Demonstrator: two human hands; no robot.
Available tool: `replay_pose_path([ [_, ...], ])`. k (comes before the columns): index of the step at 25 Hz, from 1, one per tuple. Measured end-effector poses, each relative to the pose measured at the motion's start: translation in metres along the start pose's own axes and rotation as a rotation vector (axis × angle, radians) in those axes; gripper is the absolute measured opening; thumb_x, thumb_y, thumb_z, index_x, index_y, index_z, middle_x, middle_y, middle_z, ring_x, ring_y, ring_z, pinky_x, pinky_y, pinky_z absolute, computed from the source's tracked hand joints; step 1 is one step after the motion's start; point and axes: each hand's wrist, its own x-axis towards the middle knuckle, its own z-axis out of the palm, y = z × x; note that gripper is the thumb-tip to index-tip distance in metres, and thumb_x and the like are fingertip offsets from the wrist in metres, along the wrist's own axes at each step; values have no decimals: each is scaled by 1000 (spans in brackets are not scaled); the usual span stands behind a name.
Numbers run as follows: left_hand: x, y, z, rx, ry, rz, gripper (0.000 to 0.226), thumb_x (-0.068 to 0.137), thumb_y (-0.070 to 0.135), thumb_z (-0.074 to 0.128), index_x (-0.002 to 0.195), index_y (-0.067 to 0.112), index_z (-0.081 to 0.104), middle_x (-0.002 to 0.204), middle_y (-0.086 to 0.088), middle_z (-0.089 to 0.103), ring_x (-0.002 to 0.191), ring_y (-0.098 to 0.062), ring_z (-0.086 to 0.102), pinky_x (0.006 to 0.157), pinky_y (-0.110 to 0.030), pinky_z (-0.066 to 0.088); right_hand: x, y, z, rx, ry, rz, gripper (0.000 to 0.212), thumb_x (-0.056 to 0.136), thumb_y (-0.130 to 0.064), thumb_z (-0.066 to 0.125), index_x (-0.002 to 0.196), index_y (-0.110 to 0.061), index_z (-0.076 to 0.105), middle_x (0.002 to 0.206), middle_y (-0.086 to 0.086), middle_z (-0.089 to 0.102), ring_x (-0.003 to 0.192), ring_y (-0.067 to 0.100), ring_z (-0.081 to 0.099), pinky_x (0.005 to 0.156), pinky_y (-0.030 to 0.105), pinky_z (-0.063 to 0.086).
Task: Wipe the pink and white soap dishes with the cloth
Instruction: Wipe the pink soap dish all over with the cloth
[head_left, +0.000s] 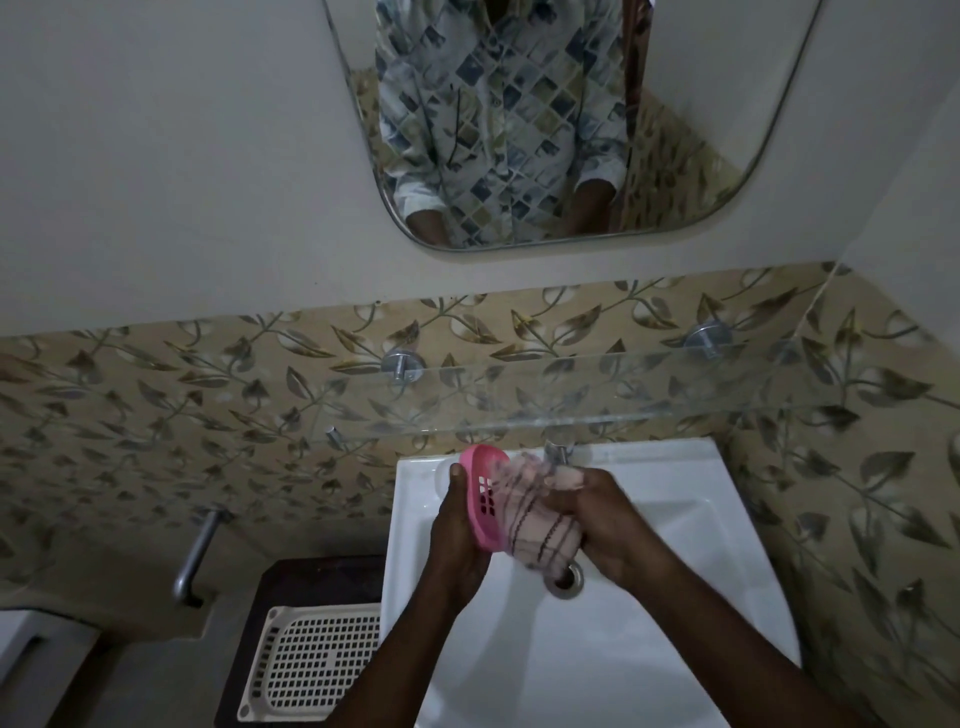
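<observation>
The pink soap dish (485, 499) is held up on edge between the two hands, above the basin, with its slotted floor facing the right hand. The left hand (457, 540) grips it from the outer side, thumb over the top rim and fingers curled round the back. The right hand (608, 525) is clenched on a pale cloth (540, 525) with dark stripes and presses it into the dish's hollow. The hands are close together, joined through dish and cloth.

I judge this to be the wiping of the pink dish, the first half of the task. The cloth looks blurred, which suggests rubbing. The next move calls for working the cloth along the inner walls and across the slots while the left hand turns the dish to offer the outside. After that the pink dish must be set down and the white one taken up.

Under the hands lies the white sink (701, 519), its drain (569, 579) just below the cloth and the tap (558, 452) just beyond it. Below and to the left of the left hand a white perforated tray (317, 660) rests on a dark stand (311, 577). I cannot tell whether it is the white dish. Beyond the hands are a glass shelf (623, 384) and a mirror (675, 156).

No brand, label or writing can be read anywhere.
</observation>
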Motion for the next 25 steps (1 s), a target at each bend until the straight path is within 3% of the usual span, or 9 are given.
replay_pose_path([
  [2, 0, 4, -5, -120, -24, -87, 69, 97, 59, 36, 133, 4, 56, 116, -24, 70, 101, -35, 71, 84, -46, 60, 3, -5, -12, 87, 159, -61, 19, 90, 3, 60, 98, -7, 73, 93, 13, 77, 91, 33, 73, 72, 36, 57],
  [6, -2, -15, 1, -120, -65, -147, 63, 98, 50, 44, 136, 2, 56, 122, -25, 67, 108, -37, 68, 90, -48, 58, -8, 0, 29, -382, 321, -395, 27, 93, -17, 60, 119, -20, 66, 108, 0, 73, 98, 14, 70, 82, 20, 55],
  [9, 2, -22, 3, -97, -40, -129, 61, 102, 49, 38, 135, 2, 58, 122, -23, 67, 110, -34, 67, 97, -47, 54, -22, 26, 62, -656, 114, -451, 43, 95, -16, 53, 137, -18, 53, 131, 11, 61, 120, 29, 58, 103, 41, 46],
  [11, 6, -14, -6, -100, -39, -156, 82, 95, 63, 36, 134, -6, 53, 122, -29, 62, 108, -39, 63, 101, -49, 48, -22, 27, 43, -843, -114, -457, 53, 90, -2, 55, 141, -19, 51, 135, 12, 61, 123, 29, 57, 103, 37, 47],
  [14, 6, -6, -26, -169, -140, -175, 98, 83, 73, 44, 140, -7, 47, 141, -34, 49, 119, -43, 58, 101, -53, 49, -16, 0, 1, -392, -291, -304, 28, 89, -5, 62, 116, -7, 71, 112, 11, 74, 104, 24, 70, 90, 37, 56],
  [17, 5, -2, -37, -284, -204, -159, 93, 80, 64, 63, 143, -2, 47, 142, -29, 52, 123, -41, 58, 103, -55, 49, -3, -12, -31, 100, -45, -125, 25, 90, 8, 54, 111, 6, 67, 99, 16, 76, 94, 32, 71, 83, 38, 56],
  [19, 3, 3, -38, -321, -256, -152, 91, 75, 54, 77, 139, -5, 52, 139, -31, 54, 123, -44, 58, 105, -58, 45, 1, -14, -30, 119, 71, -153, 24, 91, 8, 57, 107, -2, 71, 97, 12, 77, 94, 33, 72, 82, 39, 58],
  [22, 2, 0, -31, -283, -309, -189, 83, 72, 47, 83, 132, -4, 59, 133, -29, 59, 118, -43, 61, 103, -57, 48, -6, -9, 3, -299, 106, -491, 32, 88, -3, 63, 113, -20, 71, 100, -13, 75, 89, 3, 72, 75, 20, 57],
  [25, 3, -3, -16, -335, -304, -234, 70, 76, 37, 81, 130, -3, 61, 129, -27, 63, 116, -38, 64, 102, -51, 51, -8, 27, 42, -887, -11, -639, 49, 92, 4, 52, 139, -9, 54, 143, 10, 55, 134, 25, 50, 110, 37, 42],
])
